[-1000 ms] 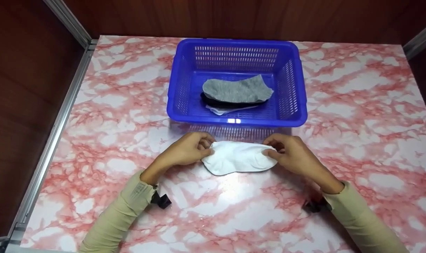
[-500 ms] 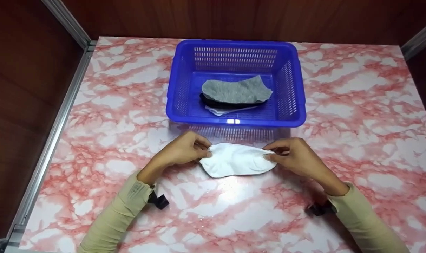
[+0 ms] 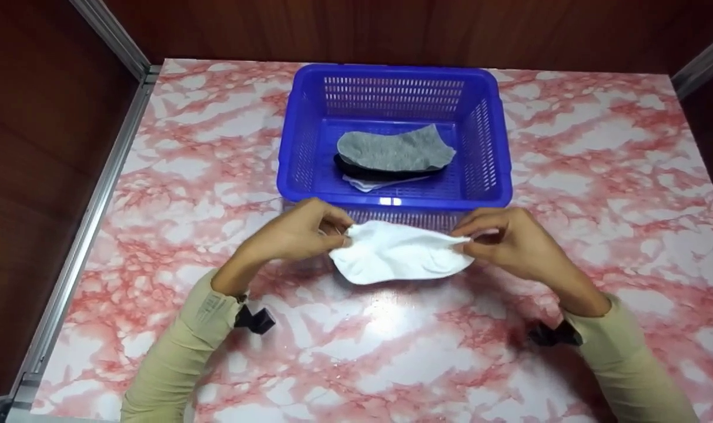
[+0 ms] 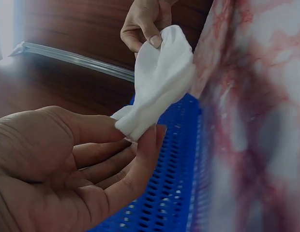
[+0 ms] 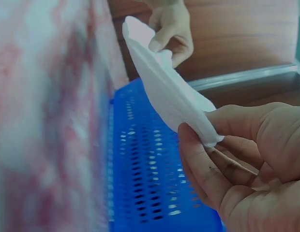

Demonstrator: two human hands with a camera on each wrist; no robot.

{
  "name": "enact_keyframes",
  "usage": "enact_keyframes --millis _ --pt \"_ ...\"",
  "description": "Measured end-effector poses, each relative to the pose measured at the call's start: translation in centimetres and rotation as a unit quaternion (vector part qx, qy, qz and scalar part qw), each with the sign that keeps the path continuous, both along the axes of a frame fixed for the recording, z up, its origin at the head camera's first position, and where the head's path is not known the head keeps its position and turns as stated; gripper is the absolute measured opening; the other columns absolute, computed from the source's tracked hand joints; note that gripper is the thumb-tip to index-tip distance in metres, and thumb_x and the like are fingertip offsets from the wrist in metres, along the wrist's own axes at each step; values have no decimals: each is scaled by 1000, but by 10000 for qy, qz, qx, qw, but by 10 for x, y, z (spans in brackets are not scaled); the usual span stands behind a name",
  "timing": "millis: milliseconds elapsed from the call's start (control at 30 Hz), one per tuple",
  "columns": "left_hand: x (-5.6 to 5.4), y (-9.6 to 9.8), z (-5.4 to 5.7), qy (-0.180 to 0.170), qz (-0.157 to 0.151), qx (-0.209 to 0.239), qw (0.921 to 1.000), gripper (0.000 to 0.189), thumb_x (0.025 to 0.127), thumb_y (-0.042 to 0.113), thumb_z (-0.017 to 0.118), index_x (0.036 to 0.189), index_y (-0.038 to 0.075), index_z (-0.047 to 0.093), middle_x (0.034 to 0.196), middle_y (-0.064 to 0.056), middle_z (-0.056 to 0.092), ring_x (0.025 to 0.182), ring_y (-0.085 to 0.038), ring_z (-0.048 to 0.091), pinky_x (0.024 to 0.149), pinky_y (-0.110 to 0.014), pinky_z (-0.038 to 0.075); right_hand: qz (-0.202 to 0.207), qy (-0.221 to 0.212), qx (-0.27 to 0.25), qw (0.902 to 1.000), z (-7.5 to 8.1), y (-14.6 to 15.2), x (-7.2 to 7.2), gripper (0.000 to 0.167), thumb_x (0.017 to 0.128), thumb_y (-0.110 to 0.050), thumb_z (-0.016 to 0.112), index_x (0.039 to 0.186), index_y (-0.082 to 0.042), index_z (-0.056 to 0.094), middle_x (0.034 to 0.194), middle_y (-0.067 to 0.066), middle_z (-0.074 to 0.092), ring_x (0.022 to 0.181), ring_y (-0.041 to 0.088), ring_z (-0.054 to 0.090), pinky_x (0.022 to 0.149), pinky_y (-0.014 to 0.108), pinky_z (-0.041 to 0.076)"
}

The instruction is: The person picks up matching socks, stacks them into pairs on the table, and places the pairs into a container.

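Note:
A white sock (image 3: 400, 252) hangs stretched sideways between both hands, just in front of the basket. My left hand (image 3: 300, 232) pinches its left end between thumb and fingers. At the other end my right hand (image 3: 512, 244) pinches the top corner. In both wrist views the sock (image 4: 162, 77) is clear of the table, its lower edge loose. Behind it stands a blue plastic basket (image 3: 391, 202). Inside lies a grey sock (image 3: 394, 150) on top of a black one (image 3: 385, 174), with a white piece of cloth (image 3: 365, 185) partly showing underneath.
The red-and-white marbled table (image 3: 362, 364) spreads around the basket. Dark wooden panels (image 3: 391, 29) stand at the back and sides, with a metal rail (image 3: 91, 217) along the left edge. Black straps with small devices (image 3: 256, 320) sit at the wrists.
Both hands have lifted the white sock off the table and moved it slightly toward the basket. They have spread a little wider, and the sock is more taut. The basket has not moved.

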State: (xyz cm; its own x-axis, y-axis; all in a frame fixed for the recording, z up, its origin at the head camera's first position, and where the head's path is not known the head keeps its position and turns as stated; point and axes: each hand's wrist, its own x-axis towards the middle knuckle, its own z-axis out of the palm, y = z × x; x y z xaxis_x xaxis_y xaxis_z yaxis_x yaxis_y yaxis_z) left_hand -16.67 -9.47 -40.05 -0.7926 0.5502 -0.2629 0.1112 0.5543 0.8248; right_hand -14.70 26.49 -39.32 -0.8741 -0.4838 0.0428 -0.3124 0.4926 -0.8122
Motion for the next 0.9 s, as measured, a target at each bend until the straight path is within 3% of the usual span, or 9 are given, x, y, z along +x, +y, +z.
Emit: enact_keyframes --millis 200,467,667,767,900 --pt "-14 -3 18 433 -273 205 9985 26 96 12 72 119 1 76 108 -13 79 97 -21 73 93 -36 62 170 202 74 9996 22 -3 -17 25 83 9 79 99 -9 84 99 8 79 94 -2 69 80 14 60" --pt "-26 -2 34 435 -213 374 9981 24 98 11 69 119 1 75 107 -13 77 96 -20 73 93 -35 61 429 357 112 9984 35 -13 -46 19 81 9 80 94 -5 84 97 9 79 95 -2 68 80 13 57" --pt "-44 -4 41 560 -40 373 9977 28 100 12 66 125 1 72 112 -17 76 103 -25 73 96 -38 60 258 -39 -28 9997 45 -13 -66 14 87 1 81 99 -4 83 96 -3 79 91 3 71 74 14 58" --pt "-59 -6 43 602 101 396 9973 29 100 11 65 127 0 70 115 -19 75 106 -27 71 98 -40 60 10 -390 -145 9991 48 -13 -79 16 88 -2 81 104 -3 82 91 -10 79 84 5 72 71 17 59" --pt "-81 -9 45 560 239 300 9977 33 101 12 65 132 -1 67 122 -20 73 112 -28 69 100 -40 58 -374 -693 -178 9967 51 -14 -97 20 88 -5 83 108 -5 81 87 -10 78 77 7 71 69 19 59"
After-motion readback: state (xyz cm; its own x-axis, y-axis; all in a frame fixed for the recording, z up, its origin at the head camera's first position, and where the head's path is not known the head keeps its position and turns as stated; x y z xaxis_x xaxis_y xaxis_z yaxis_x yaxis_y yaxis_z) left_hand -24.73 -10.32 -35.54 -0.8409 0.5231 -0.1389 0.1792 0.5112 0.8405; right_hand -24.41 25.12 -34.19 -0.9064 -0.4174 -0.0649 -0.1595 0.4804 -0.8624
